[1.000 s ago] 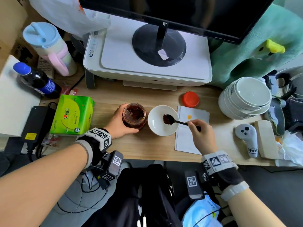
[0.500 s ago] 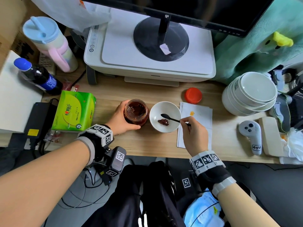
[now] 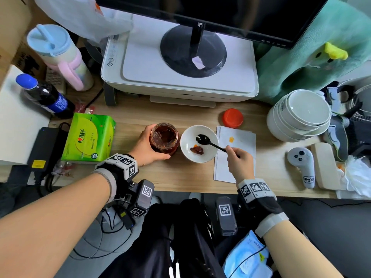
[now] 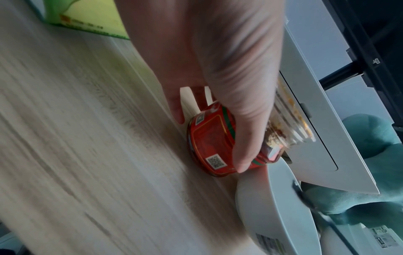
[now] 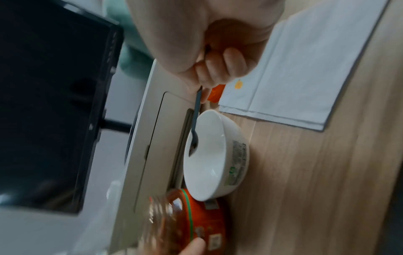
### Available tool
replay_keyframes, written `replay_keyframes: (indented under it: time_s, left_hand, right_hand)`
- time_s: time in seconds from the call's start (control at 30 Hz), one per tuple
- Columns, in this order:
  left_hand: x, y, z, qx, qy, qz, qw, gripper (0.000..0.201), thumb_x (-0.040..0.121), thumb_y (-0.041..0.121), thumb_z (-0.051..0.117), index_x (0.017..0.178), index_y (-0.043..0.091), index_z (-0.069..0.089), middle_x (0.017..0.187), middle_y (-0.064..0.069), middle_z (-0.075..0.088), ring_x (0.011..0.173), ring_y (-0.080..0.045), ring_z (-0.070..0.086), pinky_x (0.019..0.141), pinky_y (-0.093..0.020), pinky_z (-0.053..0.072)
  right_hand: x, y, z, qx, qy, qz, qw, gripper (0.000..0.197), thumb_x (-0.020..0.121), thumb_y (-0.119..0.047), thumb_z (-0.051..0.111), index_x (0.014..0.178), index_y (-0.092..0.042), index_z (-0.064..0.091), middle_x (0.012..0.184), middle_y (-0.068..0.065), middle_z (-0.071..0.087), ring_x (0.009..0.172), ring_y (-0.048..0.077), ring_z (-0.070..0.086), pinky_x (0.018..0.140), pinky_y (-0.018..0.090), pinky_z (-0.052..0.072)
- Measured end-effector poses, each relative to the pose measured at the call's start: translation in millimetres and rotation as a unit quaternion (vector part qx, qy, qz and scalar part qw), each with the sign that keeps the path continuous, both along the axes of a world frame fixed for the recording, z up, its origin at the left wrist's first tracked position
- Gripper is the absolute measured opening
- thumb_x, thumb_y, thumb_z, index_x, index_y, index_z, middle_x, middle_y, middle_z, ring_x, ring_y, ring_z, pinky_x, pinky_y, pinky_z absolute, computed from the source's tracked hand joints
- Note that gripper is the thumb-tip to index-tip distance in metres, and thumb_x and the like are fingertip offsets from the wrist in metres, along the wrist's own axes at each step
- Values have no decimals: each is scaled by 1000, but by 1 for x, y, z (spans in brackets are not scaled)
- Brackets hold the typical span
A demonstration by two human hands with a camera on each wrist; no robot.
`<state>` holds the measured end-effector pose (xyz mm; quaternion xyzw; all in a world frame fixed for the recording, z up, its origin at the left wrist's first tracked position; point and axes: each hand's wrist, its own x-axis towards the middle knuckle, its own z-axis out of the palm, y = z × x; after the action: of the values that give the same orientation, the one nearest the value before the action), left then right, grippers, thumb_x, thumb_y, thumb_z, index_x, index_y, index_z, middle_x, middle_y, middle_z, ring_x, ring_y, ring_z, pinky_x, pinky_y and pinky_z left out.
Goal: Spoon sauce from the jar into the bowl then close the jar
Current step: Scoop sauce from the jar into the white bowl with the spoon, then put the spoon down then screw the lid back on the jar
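Observation:
An open glass jar [image 3: 164, 138] of dark red sauce with a red label [image 4: 214, 143] stands on the wooden desk, and my left hand [image 3: 147, 147] grips it around its side. Right beside it sits a white bowl [image 3: 208, 155] with a small lump of sauce [image 3: 197, 150] in its bottom. My right hand [image 3: 240, 164] pinches the handle of a black spoon [image 3: 203, 139], whose empty bowl end hovers over the white bowl [image 5: 218, 155]. The jar's red lid [image 3: 232, 117] lies on the desk behind the bowl, apart from both hands.
A white napkin [image 3: 241, 141] lies under my right hand. A green tissue pack [image 3: 88, 137] sits left of the jar. A printer [image 3: 180, 73] with a monitor stands behind. Stacked white bowls [image 3: 299, 115] and a grey controller [image 3: 303, 165] occupy the right.
The spoon carried sauce over the bowl, dropped it in, and now hangs emptied and lifted toward the bowl's far side. My left hand has kept hold of the jar.

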<state>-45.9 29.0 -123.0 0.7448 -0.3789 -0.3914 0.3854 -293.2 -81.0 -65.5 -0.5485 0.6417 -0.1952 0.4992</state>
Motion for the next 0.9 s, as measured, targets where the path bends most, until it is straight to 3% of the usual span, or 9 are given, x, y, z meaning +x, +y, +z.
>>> replay_keyframes:
  time_s: [0.07, 0.13, 0.33, 0.43, 0.5, 0.53, 0.73, 0.83, 0.9]
  left_hand:
    - [0, 0, 0, 2, -1, 0, 1000, 99, 47, 17, 87, 129, 22, 31, 133, -5, 44, 125, -20, 42, 108, -33, 32]
    - [-1, 0, 1, 1, -1, 1, 1000, 99, 48, 15, 87, 129, 21, 31, 133, -5, 44, 125, -20, 42, 106, -31, 31]
    - [-3, -2, 7, -2, 2, 3, 1000, 97, 49, 10, 86, 130, 15, 32, 133, -9, 45, 124, -21, 43, 104, -28, 31]
    - [-3, -2, 7, 0, 3, 0, 1000, 98, 50, 10, 86, 130, 16, 31, 134, -8, 45, 125, -21, 43, 104, -29, 31]
    - [-2, -1, 7, 2, 2, -1, 1000, 99, 49, 11, 87, 130, 17, 30, 134, -8, 44, 125, -20, 42, 105, -30, 31]
    - [-2, -1, 6, 4, 1, -1, 1000, 99, 49, 12, 87, 130, 17, 30, 134, -7, 44, 125, -20, 42, 105, -30, 31]
    - [-2, -1, 8, 12, -2, -2, 1000, 99, 50, 13, 87, 130, 18, 29, 133, -6, 45, 123, -18, 42, 105, -29, 30]
    - [-2, -2, 9, 14, -2, -6, 1000, 99, 50, 13, 86, 131, 18, 29, 134, -6, 44, 124, -18, 42, 105, -29, 30]
    - [-2, -1, 9, 16, -1, -6, 1000, 100, 50, 14, 87, 131, 19, 29, 134, -6, 44, 124, -19, 42, 107, -31, 31]
  right_hand:
    - [-4, -1, 5, 74, -108, -79, 988, 26, 94, -20, 50, 69, -17, 57, 57, -2, 39, 38, 4, 33, 37, 15, 27]
    - [-11, -2, 8, 107, -186, -148, 965, 22, 94, -17, 50, 73, -18, 56, 60, -2, 41, 35, 0, 34, 34, 11, 25]
    - [-40, -15, -6, 193, -230, -323, 897, 25, 97, -16, 42, 75, -16, 53, 60, -5, 53, 43, 3, 40, 31, 11, 30]
    - [-46, -20, -18, 260, -212, -316, 888, 35, 101, -17, 29, 70, -14, 45, 62, -5, 48, 43, 2, 42, 33, 11, 31]
    - [-46, -21, -26, 286, -236, -315, 874, 41, 103, -16, 22, 67, -10, 40, 59, -2, 45, 40, 4, 40, 28, 11, 29]
    - [-45, -22, -29, 289, -241, -317, 870, 41, 103, -16, 21, 67, -9, 41, 62, 0, 44, 47, 6, 38, 27, 9, 28]
    - [-36, -16, -36, 278, -232, -355, 862, 27, 101, -20, 28, 93, -6, 49, 78, 2, 53, 64, 12, 49, 32, 11, 42]
    - [-35, -12, -36, 265, -182, -342, 883, 27, 99, -18, 33, 79, -11, 50, 76, 2, 52, 64, 13, 50, 44, 21, 48]
    - [-39, -10, -37, 265, -144, -327, 896, 25, 96, -17, 38, 75, -12, 50, 77, 2, 51, 65, 14, 50, 44, 22, 47]
